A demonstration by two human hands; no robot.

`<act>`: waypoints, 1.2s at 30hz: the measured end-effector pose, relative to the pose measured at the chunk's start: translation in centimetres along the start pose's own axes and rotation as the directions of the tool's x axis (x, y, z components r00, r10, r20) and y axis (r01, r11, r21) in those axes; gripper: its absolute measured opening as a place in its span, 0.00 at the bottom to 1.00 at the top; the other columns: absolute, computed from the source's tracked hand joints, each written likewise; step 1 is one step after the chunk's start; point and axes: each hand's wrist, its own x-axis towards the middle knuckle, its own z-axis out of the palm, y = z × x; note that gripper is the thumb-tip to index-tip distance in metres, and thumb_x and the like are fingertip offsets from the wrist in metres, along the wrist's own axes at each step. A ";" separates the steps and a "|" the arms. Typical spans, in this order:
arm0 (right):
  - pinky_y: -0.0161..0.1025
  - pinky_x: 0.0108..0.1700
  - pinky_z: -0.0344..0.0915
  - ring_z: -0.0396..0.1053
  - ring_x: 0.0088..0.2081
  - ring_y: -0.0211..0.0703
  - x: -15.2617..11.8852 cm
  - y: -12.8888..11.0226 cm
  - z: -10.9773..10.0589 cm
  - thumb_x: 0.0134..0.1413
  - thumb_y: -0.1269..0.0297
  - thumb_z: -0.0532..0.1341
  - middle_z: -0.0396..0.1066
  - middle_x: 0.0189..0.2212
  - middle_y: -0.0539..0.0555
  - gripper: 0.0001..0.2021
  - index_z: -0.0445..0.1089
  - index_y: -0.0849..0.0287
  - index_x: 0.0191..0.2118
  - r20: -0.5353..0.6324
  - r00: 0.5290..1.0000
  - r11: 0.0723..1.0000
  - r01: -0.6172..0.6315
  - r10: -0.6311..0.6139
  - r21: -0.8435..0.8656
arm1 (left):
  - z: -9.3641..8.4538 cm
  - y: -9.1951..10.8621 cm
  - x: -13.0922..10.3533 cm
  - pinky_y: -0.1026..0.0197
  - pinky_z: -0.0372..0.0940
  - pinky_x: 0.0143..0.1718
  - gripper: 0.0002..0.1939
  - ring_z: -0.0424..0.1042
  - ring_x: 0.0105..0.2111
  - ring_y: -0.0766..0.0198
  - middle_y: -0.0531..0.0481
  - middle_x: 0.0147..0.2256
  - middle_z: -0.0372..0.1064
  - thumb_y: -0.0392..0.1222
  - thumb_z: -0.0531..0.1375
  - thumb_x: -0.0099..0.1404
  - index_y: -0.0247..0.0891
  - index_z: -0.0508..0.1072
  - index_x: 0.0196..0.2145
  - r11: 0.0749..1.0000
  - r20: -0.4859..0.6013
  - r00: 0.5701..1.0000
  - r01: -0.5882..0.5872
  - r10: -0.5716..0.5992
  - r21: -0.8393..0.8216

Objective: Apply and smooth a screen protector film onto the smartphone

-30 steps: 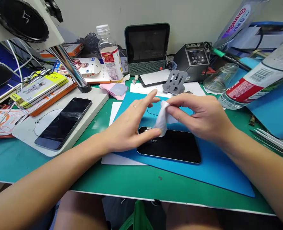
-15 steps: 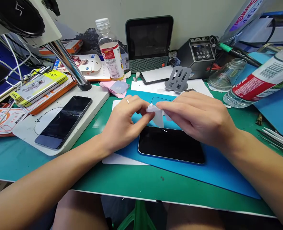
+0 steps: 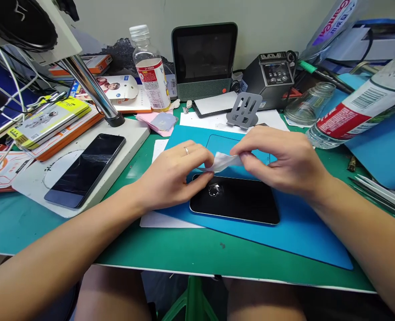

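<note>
A thin white wipe [image 3: 222, 161] is stretched between my two hands, above the far edge of a dark phone. My left hand [image 3: 180, 171], with a ring on one finger, pinches the wipe's left end. The other end is pinched between thumb and fingers of my right hand [image 3: 276, 158]. Below them, the phone [image 3: 237, 200] lies screen up on a blue mat [image 3: 304, 232]. Its black glass shows a small bright reflection near the left end. Part of its far edge is hidden behind my left fingers.
Left, a second phone [image 3: 87, 169] rests on the white base [image 3: 130, 147] of a metal-poled stand. Behind are a drink bottle [image 3: 152, 80], a smart display [image 3: 204, 62], a grey phone holder [image 3: 244, 110] and a black device [image 3: 271, 80]. Right are a glass jar [image 3: 309, 104], a water bottle [image 3: 354, 109] and tweezers [image 3: 381, 196].
My hands have moved apart, and the wipe, bunched and hanging before, is now drawn out between them. The view has shifted slightly. The phone stays on the mat.
</note>
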 end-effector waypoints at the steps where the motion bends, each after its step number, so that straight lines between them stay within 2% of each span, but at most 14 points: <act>1: 0.43 0.35 0.70 0.73 0.31 0.44 -0.1 0.3 0.0 0.59 0.72 0.59 0.76 0.30 0.50 0.09 0.75 0.52 0.35 0.001 0.999 0.999 -0.034 0.034 0.030 | 0.0 0.0 -0.1 0.59 0.65 0.41 0.03 0.72 0.38 0.61 0.48 0.36 0.74 0.33 0.59 0.69 0.38 0.69 0.39 1.000 0.029 1.000 -0.003 0.004 -0.015; 7: 0.43 0.37 0.71 0.75 0.32 0.45 -0.4 1.7 -0.1 0.59 0.69 0.59 0.78 0.30 0.51 0.09 0.78 0.52 0.35 -0.038 0.983 0.983 -0.180 0.181 0.041 | -0.1 0.0 -0.6 0.62 0.66 0.37 0.01 0.74 0.35 0.63 0.49 0.34 0.75 0.35 0.58 0.70 0.38 0.69 0.39 0.991 0.158 0.983 -0.070 0.088 -0.113; 11: 0.43 0.38 0.71 0.76 0.32 0.45 -0.6 2.2 0.0 0.59 0.67 0.59 0.79 0.30 0.51 0.09 0.79 0.52 0.35 -0.052 0.978 0.980 -0.201 0.201 0.003 | -0.1 -0.1 -0.8 0.66 0.65 0.31 0.01 0.75 0.29 0.67 0.53 0.32 0.75 0.36 0.58 0.70 0.40 0.69 0.40 0.992 0.124 0.992 0.009 0.006 -0.126; 15: 0.43 0.37 0.71 0.76 0.32 0.45 -0.7 2.4 0.0 0.59 0.67 0.59 0.79 0.31 0.51 0.09 0.79 0.52 0.35 -0.055 0.981 0.982 -0.189 0.188 -0.011 | -0.1 0.0 -0.8 0.67 0.67 0.33 0.02 0.78 0.32 0.67 0.53 0.34 0.76 0.38 0.58 0.71 0.40 0.68 0.41 0.985 0.101 0.993 0.074 -0.059 -0.154; 19: 0.43 0.36 0.71 0.75 0.32 0.45 -0.7 2.5 0.0 0.59 0.67 0.59 0.79 0.30 0.50 0.09 0.79 0.52 0.35 -0.046 0.981 0.982 -0.188 0.188 -0.003 | -0.4 0.3 -0.8 0.66 0.67 0.30 0.03 0.78 0.30 0.65 0.52 0.33 0.78 0.38 0.57 0.73 0.39 0.70 0.43 0.999 0.133 0.991 -0.021 0.026 -0.044; 21: 0.43 0.37 0.71 0.75 0.32 0.45 -0.6 2.5 0.1 0.59 0.67 0.60 0.79 0.30 0.50 0.09 0.79 0.52 0.35 -0.047 0.981 0.982 -0.187 0.187 0.003 | -0.7 0.5 -0.7 0.65 0.70 0.33 0.06 0.80 0.33 0.64 0.49 0.37 0.80 0.38 0.55 0.74 0.39 0.71 0.45 0.994 0.192 0.976 -0.104 0.105 -0.014; 24: 0.43 0.37 0.71 0.76 0.33 0.45 -0.5 2.3 0.1 0.59 0.68 0.60 0.79 0.31 0.50 0.09 0.79 0.52 0.35 -0.052 0.981 0.982 -0.187 0.188 0.009 | -1.3 1.0 -0.6 0.60 0.74 0.41 0.10 0.81 0.41 0.59 0.43 0.42 0.80 0.40 0.55 0.73 0.38 0.73 0.48 0.979 0.256 0.945 -0.193 0.205 -0.071; 28: 0.43 0.38 0.72 0.77 0.34 0.45 -0.5 2.2 0.1 0.59 0.67 0.60 0.80 0.32 0.51 0.09 0.79 0.53 0.34 -0.058 0.982 0.983 -0.181 0.182 0.018 | -1.9 1.3 -0.5 0.58 0.76 0.41 0.13 0.82 0.35 0.59 0.46 0.33 0.80 0.38 0.54 0.72 0.37 0.75 0.49 0.974 0.179 0.960 -0.201 0.216 -0.102; 30: 0.43 0.39 0.72 0.77 0.34 0.45 -0.5 2.2 0.1 0.59 0.67 0.60 0.80 0.32 0.51 0.09 0.79 0.53 0.35 -0.062 0.982 0.984 -0.178 0.179 0.019 | -1.8 1.4 -0.5 0.58 0.76 0.45 0.15 0.82 0.39 0.59 0.45 0.37 0.81 0.36 0.53 0.72 0.37 0.74 0.52 0.974 0.165 0.962 -0.204 0.218 -0.097; 32: 0.43 0.39 0.72 0.77 0.34 0.45 -0.5 2.3 0.1 0.60 0.67 0.59 0.80 0.32 0.51 0.10 0.79 0.53 0.35 -0.063 0.981 0.983 -0.181 0.182 0.014 | -1.4 1.5 -0.5 0.54 0.71 0.56 0.18 0.77 0.53 0.56 0.40 0.51 0.78 0.37 0.53 0.73 0.35 0.70 0.58 0.977 0.238 0.948 -0.199 0.212 -0.079; 34: 0.43 0.39 0.72 0.77 0.35 0.45 -0.5 2.3 0.1 0.60 0.67 0.59 0.80 0.32 0.51 0.10 0.79 0.54 0.35 -0.064 0.981 0.983 -0.184 0.185 0.010 | -0.8 1.7 -0.5 0.47 0.59 0.67 0.23 0.61 0.67 0.53 0.37 0.65 0.63 0.41 0.52 0.75 0.34 0.63 0.65 0.982 0.360 0.914 -0.183 0.186 -0.042; 36: 0.43 0.39 0.72 0.77 0.35 0.45 -0.5 2.3 0.1 0.60 0.67 0.59 0.81 0.33 0.52 0.10 0.79 0.54 0.35 -0.071 0.981 0.983 -0.182 0.182 0.010 | -0.1 2.2 -0.6 0.43 0.50 0.71 0.30 0.46 0.72 0.50 0.35 0.70 0.49 0.49 0.52 0.76 0.32 0.55 0.69 0.985 0.447 0.881 -0.175 0.153 0.008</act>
